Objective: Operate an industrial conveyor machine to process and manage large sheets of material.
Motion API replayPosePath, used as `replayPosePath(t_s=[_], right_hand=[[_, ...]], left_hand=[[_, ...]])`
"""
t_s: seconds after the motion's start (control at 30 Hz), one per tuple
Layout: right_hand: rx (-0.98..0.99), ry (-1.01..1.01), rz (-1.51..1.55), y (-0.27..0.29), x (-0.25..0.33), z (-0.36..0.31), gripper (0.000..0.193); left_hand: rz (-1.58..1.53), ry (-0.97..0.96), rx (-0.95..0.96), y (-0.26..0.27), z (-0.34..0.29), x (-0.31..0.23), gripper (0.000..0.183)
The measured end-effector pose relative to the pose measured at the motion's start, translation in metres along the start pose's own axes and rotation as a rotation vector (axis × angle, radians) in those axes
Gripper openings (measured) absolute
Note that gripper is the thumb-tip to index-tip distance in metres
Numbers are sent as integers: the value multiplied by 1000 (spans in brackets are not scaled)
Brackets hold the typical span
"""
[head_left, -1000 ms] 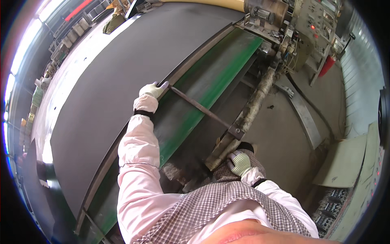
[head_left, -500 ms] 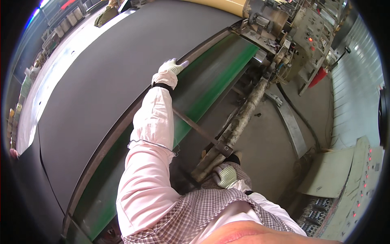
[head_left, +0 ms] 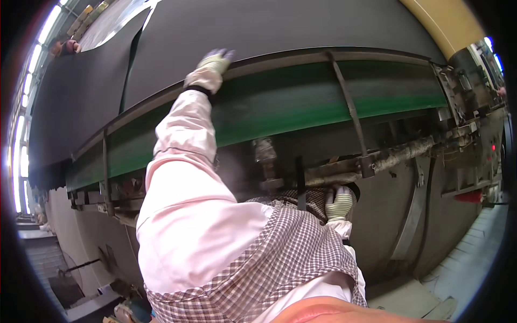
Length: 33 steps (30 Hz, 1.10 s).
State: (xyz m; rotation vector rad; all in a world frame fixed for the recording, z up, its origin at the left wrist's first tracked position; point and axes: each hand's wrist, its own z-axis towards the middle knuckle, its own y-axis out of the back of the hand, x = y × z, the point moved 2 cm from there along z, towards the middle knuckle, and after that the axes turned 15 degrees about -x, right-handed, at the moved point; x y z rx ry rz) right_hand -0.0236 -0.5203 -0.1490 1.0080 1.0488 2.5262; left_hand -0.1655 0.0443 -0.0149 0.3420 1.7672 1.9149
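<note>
A wide dark grey sheet [head_left: 269, 27] runs over a conveyor, its near edge lying along a metal rail [head_left: 285, 59]. My left hand [head_left: 215, 61], in a pale striped glove, reaches out to that edge and rests on the sheet with its fingers stretched. Below the rail shows a green and dark belt [head_left: 280, 116]. Down by my checked apron [head_left: 280, 237] is my right hand [head_left: 339, 203], also gloved, with fingers apart and slightly bent. It rests against the apron near a pipe [head_left: 398, 159], holding nothing I can see.
A dark gap [head_left: 132, 59] crosses the sheet at the left, and another person [head_left: 64, 47] stands beyond it. Upright bars [head_left: 347, 99] join rail and pipe. A large tan roller [head_left: 444, 24] is at the far right. A metal strip [head_left: 410, 226] lies on the floor.
My view has swung left, bringing the gap in the sheet and the other person further into sight. My left hand stays at the sheet's edge; my right stays by the apron.
</note>
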Motion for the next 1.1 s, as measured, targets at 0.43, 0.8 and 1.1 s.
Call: replayPosePath(t_s=[0.43, 0.8, 1.1], right_hand=[[-19, 54, -207, -2, 1, -7, 21], [20, -24, -176, -2, 5, -3, 28], [22, -46, -92, -4, 1, 1, 25]], left_hand=[[-20, 158, -275, 27, -32, 93, 63], [52, 80, -174, 2, -29, 98, 57], [232, -236, -22, 10, -10, -53, 49]])
